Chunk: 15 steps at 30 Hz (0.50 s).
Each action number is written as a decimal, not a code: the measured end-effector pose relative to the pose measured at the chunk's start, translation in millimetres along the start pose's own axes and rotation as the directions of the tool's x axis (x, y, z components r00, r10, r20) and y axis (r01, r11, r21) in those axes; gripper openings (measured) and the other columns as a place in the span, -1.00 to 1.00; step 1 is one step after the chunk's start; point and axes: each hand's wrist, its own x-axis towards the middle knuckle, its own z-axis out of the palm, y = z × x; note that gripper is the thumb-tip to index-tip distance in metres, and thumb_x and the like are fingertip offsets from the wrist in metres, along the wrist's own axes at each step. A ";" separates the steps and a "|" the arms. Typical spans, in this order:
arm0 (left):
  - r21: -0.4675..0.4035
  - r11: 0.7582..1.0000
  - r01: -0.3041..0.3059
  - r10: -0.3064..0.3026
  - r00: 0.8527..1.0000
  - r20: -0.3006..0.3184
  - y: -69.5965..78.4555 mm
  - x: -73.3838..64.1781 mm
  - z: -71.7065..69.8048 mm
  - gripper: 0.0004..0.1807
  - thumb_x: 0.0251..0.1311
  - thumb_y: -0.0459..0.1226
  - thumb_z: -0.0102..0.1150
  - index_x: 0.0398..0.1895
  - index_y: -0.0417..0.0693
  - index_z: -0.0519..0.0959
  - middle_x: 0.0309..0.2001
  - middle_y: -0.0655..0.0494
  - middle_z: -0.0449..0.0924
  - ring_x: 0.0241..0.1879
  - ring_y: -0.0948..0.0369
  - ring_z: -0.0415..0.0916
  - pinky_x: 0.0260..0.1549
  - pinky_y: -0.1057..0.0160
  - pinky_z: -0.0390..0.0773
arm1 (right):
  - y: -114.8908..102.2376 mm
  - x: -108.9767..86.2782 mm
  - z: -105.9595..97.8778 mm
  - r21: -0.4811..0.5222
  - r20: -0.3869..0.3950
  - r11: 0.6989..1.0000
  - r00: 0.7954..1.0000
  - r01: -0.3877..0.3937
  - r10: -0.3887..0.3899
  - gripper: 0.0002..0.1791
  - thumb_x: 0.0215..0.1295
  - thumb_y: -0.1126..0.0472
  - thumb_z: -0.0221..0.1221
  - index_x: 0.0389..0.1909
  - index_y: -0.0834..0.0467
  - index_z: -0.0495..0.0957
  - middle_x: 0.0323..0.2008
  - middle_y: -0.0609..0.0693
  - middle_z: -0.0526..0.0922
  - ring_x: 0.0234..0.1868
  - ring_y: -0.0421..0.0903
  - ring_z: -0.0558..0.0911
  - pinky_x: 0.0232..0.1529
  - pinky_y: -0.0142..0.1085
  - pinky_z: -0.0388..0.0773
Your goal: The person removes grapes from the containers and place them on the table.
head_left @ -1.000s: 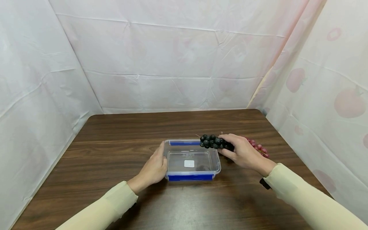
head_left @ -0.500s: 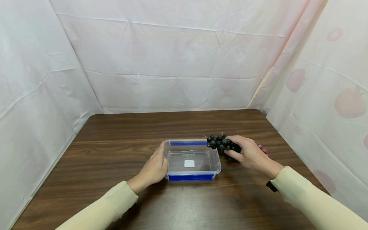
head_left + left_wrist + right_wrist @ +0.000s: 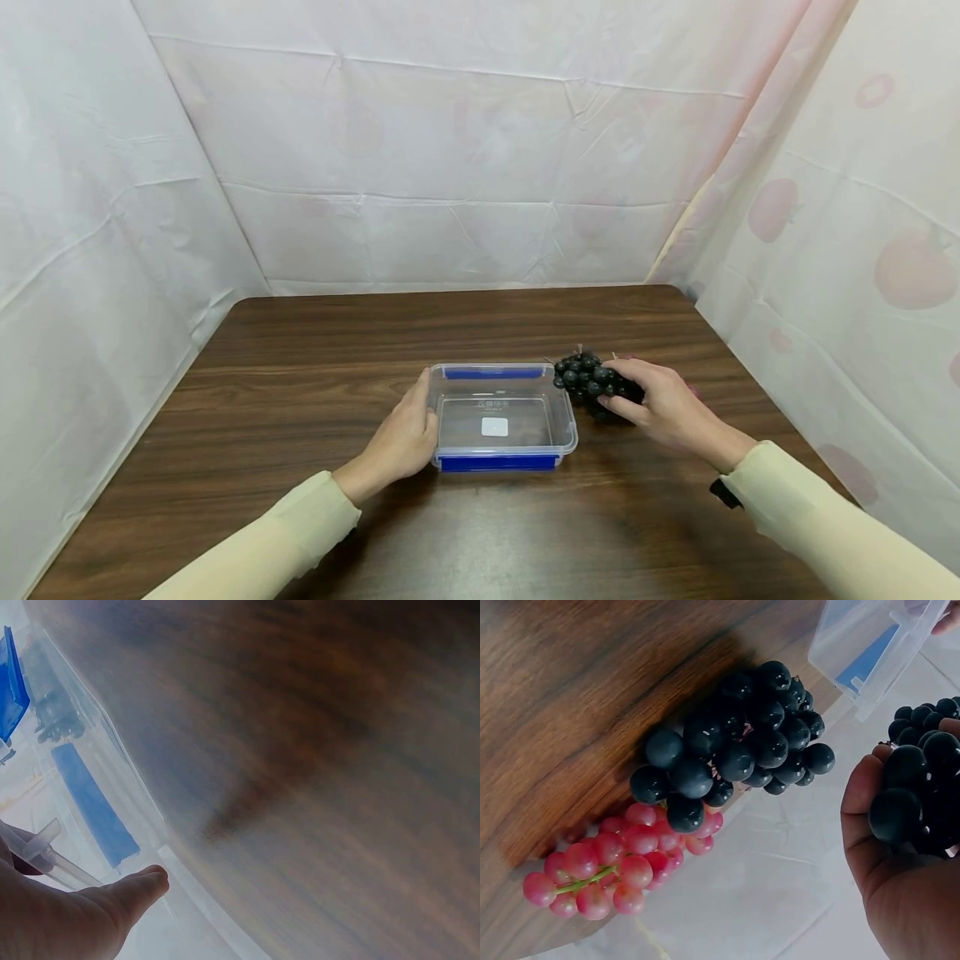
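Note:
My right hand (image 3: 660, 400) grips a bunch of black grapes (image 3: 595, 382) just past the right end of a clear plastic container (image 3: 491, 454). In the right wrist view, its fingers and thumb wrap round the held black grapes. A second bunch of black grapes (image 3: 735, 742) lies on the table below, overlapping a bunch of pink-red grapes (image 3: 622, 859). Both are mostly hidden behind my right hand in the head view. My left hand (image 3: 401, 433) holds the container's left wall, with the thumb (image 3: 142, 889) on one side and a finger showing behind the plastic rim.
The open container has blue side clips and a white label (image 3: 494, 427) at its bottom. It stands on a dark wood-grain table (image 3: 337, 333). White printed curtains (image 3: 450, 150) hang at the back and both sides.
My right hand has moved right and slightly down with the black grapes, from over the container's far right corner to beside it. It now covers nearly all the red grapes. My left hand stays still.

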 end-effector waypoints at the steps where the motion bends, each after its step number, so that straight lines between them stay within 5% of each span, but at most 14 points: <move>1: 0.000 1.000 0.000 0.000 1.000 0.001 0.1 0.1 -0.2 -0.25 0.44 -0.34 -0.18 0.64 -0.31 -0.11 0.58 -0.27 0.05 0.55 -0.09 0.06 0.51 -0.07 0.11 | 0.5 -0.6 -0.3 -0.001 -0.002 1.000 1.000 -0.001 0.001 -0.62 0.34 0.15 0.36 0.17 -0.03 0.62 0.07 -0.11 0.68 0.05 -0.06 0.67 -0.04 -0.03 0.66; 15: -0.009 1.000 0.006 -0.005 1.000 0.010 0.1 -1.2 -0.9 -0.25 0.45 -0.33 -0.20 0.64 -0.30 -0.13 0.58 -0.27 0.04 0.55 -0.11 0.05 0.50 -0.09 0.11 | 10.6 -8.4 -2.4 -0.040 -0.051 0.999 0.998 0.037 -0.039 -0.69 0.29 0.20 0.40 0.03 -0.09 0.65 -0.09 -0.19 0.70 -0.15 -0.20 0.64 -0.18 -0.14 0.64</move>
